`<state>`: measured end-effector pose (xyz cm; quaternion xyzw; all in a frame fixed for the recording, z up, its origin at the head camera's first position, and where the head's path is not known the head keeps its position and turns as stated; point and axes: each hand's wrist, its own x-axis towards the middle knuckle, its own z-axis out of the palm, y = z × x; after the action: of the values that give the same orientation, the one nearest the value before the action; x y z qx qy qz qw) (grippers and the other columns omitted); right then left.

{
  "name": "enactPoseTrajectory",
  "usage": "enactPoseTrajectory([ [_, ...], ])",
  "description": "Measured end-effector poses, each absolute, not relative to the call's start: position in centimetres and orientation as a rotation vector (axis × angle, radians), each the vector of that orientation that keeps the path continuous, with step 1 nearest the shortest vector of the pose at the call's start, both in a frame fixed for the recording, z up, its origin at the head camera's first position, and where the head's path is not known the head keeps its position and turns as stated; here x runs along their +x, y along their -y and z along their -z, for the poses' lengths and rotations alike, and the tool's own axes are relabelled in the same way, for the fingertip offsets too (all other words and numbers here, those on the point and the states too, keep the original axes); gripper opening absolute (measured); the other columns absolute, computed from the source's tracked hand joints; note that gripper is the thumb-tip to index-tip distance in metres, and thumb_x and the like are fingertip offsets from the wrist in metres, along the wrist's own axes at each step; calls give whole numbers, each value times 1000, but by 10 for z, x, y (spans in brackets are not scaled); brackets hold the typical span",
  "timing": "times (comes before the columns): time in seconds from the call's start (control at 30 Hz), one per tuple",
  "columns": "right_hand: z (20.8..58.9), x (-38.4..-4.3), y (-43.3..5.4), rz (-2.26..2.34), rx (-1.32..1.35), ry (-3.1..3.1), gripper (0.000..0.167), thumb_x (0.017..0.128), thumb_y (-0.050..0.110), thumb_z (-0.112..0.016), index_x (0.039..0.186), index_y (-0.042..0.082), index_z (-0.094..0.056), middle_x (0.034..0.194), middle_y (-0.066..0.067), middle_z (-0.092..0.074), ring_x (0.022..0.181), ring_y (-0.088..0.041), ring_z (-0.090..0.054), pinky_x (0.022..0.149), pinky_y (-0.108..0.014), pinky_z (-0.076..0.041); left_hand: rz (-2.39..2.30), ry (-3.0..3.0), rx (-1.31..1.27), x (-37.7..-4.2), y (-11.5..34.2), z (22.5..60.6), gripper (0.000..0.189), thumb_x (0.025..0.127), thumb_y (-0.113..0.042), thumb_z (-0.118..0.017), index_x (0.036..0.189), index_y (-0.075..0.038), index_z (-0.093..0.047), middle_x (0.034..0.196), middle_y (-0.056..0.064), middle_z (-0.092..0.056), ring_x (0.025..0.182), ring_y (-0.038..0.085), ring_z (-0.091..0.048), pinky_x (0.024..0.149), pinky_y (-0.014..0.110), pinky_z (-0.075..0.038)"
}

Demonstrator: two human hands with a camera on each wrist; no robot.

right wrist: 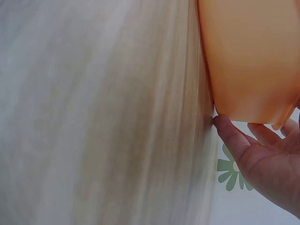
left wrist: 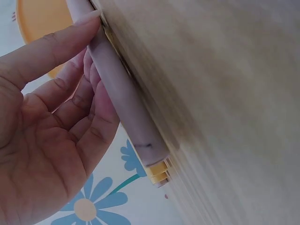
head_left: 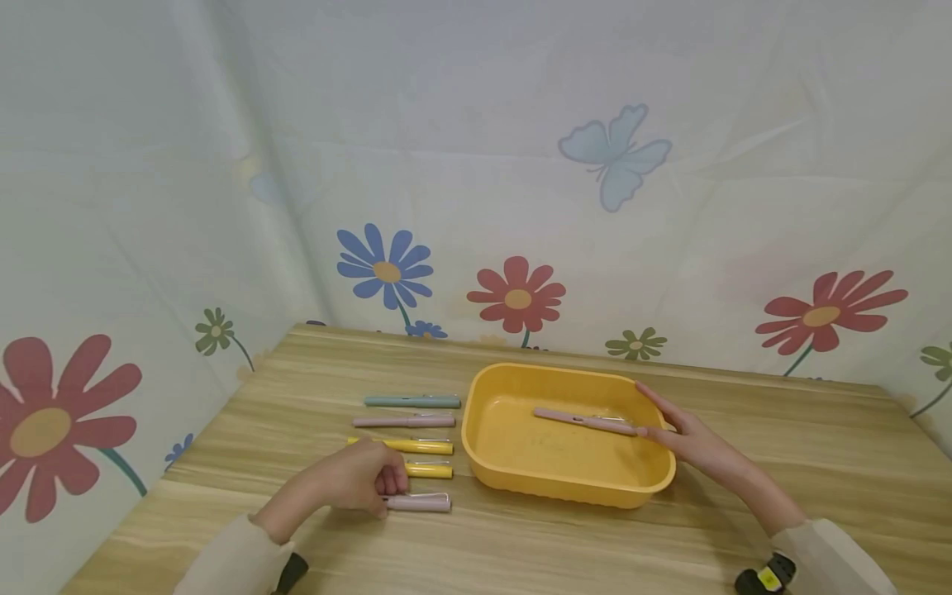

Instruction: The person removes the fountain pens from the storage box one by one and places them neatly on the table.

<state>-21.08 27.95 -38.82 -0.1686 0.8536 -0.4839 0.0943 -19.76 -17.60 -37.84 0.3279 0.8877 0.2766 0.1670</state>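
Observation:
My left hand pinches the nearest pale mauve pen at the front of a column of pens. In the left wrist view the thumb lies along this pen's barrel, with the other fingers behind it. My right hand holds the right end of a yellow plastic basin, thumb over the rim and fingers outside. Inside the basin a second mauve pen lies with its capped end against the right wall, by the thumb. The right wrist view has fingertips at the basin's lower corner.
Behind the held pen lie two yellow pens, another mauve pen and a green pen, roughly parallel, left of the basin. The wood-grain table meets a flower-printed cloth at its back edge.

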Motion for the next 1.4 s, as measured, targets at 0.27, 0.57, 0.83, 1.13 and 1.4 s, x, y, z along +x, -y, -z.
enactPoseTrajectory([
  [0.27,389,-212,-280,1415,-505,-2553,65,94,23,-50,147,14,-13,149,-23,-8,132,-48,-8,95,-60,-30,-779,-2530,917,-198,178,378,28,62,6,-76,80,-10,-61,73,-6,-56,68,7,-52,61,20,-45],
  [0.57,393,-216,-280,1421,-476,-2556,66,93,26,-50,147,14,-14,150,-20,-10,133,-44,-10,97,-60,-28,-786,-2539,955,-199,179,377,26,62,7,-75,79,-8,-62,72,-6,-56,66,6,-52,60,20,-46],
  [0.83,393,-215,-280,1426,-458,-2533,66,93,27,-50,147,16,-13,150,-20,-7,133,-46,-9,92,-59,-34,-809,-2540,939,-199,180,374,25,62,4,-75,79,-9,-63,73,-5,-58,67,7,-53,61,20,-46],
  [1.13,392,-214,-280,1422,-481,-2536,66,93,26,-50,147,14,-13,150,-21,-8,133,-46,-10,95,-59,-32,-842,-2588,983,-200,171,361,23,67,2,-74,85,-7,-63,79,-3,-60,72,7,-54,64,21,-47],
  [1.4,390,-212,-281,1404,-524,-2564,65,93,25,-50,147,14,-14,149,-23,-9,132,-47,-10,96,-60,-29,-946,-2593,962,-203,152,355,22,72,-2,-72,92,-5,-63,85,3,-61,79,15,-55,68,22,-48],
])
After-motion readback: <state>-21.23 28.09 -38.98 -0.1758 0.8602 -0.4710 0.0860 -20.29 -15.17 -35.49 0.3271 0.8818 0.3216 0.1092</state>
